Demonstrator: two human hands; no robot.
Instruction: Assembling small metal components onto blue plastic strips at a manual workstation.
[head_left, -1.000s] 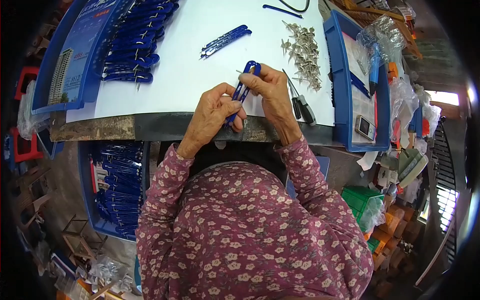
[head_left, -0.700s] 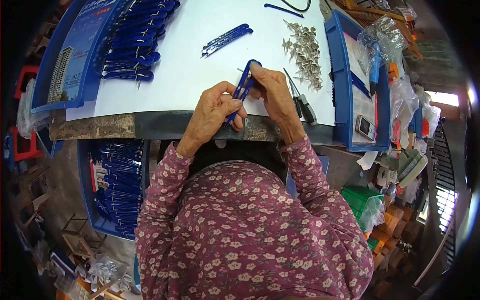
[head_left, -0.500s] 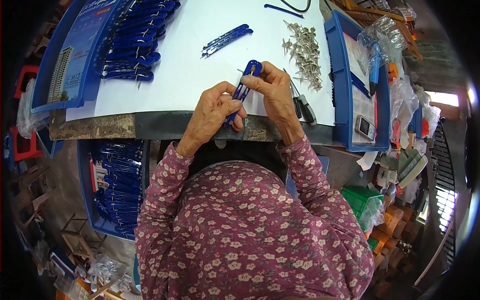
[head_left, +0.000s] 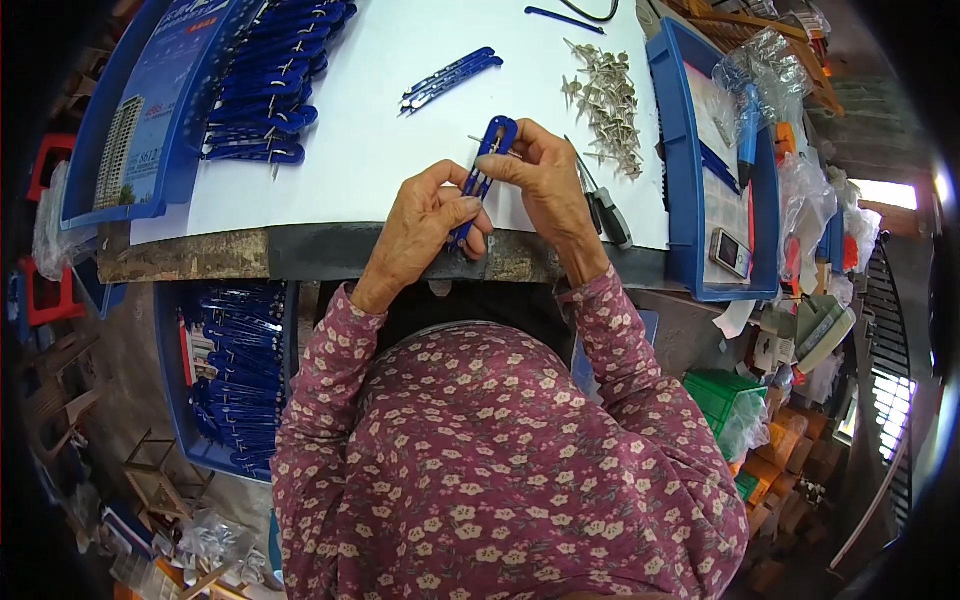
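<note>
Between both hands, just above the table's near edge, tilts a long, narrow blue slotted piece point(head_left: 499, 128) with a rounded top end. My left hand point(head_left: 420, 218) pinches its lower part between thumb and fingers. My right hand point(head_left: 543, 182) grips the upper part, thumb on the front and fingers behind. A small metal pin point(head_left: 475, 138) sticks out sideways near the top. Beyond the hands lie a few similar blue slotted strips point(head_left: 450, 80). To their right is a heap of small silvery metal parts point(head_left: 606, 108). The fingers hide much of the held piece's middle.
A row of stacked blue pieces point(head_left: 262, 100) lies at the left, beside a blue tray point(head_left: 185, 165). A screwdriver point(head_left: 613, 222) rests by my right wrist. Another blue tray point(head_left: 690, 255) holds a phone point(head_left: 731, 252). Below the table, a bin point(head_left: 172, 385) contains many blue pieces.
The blue slotted piece has tipped slightly more upright, its top shifting a little left. My right hand has moved slightly left with it. Both hands keep their hold.
</note>
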